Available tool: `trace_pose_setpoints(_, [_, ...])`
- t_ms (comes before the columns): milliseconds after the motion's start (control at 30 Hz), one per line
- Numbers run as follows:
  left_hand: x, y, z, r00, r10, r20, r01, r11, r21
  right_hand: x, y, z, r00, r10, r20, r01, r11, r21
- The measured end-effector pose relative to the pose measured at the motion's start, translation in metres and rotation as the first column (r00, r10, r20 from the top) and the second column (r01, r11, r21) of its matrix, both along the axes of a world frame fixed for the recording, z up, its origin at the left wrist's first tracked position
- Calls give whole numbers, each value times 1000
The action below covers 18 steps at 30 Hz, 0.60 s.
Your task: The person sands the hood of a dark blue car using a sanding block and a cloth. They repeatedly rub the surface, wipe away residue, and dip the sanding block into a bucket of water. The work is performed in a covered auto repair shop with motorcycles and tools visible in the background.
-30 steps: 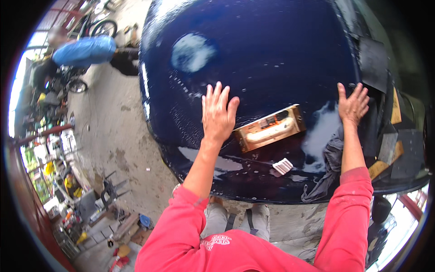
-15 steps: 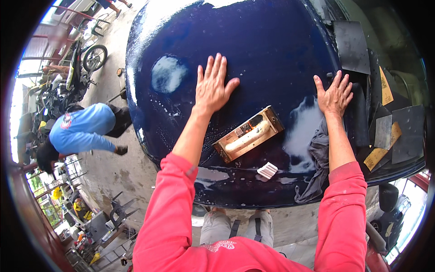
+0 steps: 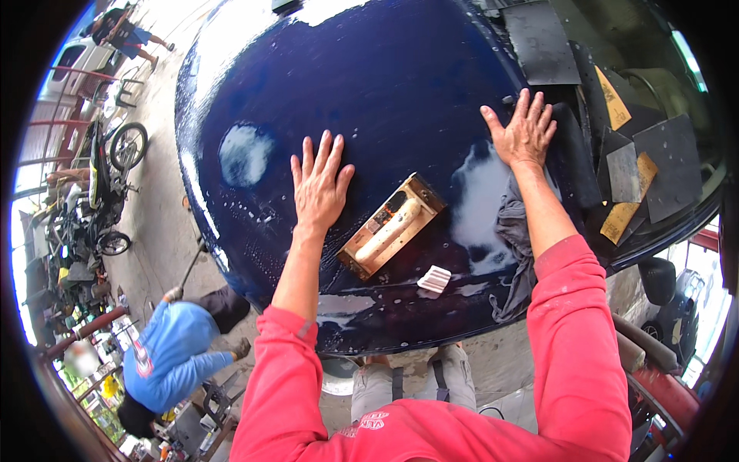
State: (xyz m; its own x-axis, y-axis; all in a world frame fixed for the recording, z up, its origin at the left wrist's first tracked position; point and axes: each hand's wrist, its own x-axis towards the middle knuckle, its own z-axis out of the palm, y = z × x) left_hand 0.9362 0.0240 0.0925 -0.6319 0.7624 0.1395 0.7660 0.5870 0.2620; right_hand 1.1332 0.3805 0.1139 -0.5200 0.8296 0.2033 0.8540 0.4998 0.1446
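Note:
My left hand point(image 3: 319, 185) lies flat on a dark blue car hood point(image 3: 369, 92), fingers spread, holding nothing. Farther right, my right hand point(image 3: 526, 135) also rests palm down with fingers apart, near the windshield edge. Between my hands and a little nearer sits a long sanding block point(image 3: 391, 227) with a pale rounded handle. A small white ridged block point(image 3: 434, 280) lies just in front of it. Under my right forearm is a crumpled grey cloth point(image 3: 514, 231). Pale, dull patches point(image 3: 245, 154) show on the paint, one left of my left hand.
Black sandpaper sheets point(image 3: 539, 42) and tan-backed pieces point(image 3: 613, 98) lie over the windshield side at right. At lower left, a co-worker in a blue shirt point(image 3: 173, 346) bends beside the car. Motorbikes point(image 3: 104, 169) stand along the left; another person point(image 3: 123, 31) is farther back.
The view has turned, shifting the hood leftward. Both hands stay flat and spread on it; my left hand sits slightly nearer. The blue-shirted co-worker appears lower, and the far person shows more.

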Motion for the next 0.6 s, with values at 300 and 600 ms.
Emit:
trace_pose_setpoints(300, [29,-29,-25,996,13,-83,-13,1000,-1,4,2,-7,973,38,-226,-54,997,-63])
trace_pose_setpoints(600, [34,-21,-13,992,72,-106,-72,997,-3,139,67,67,711,378,-592,-209,919,336])
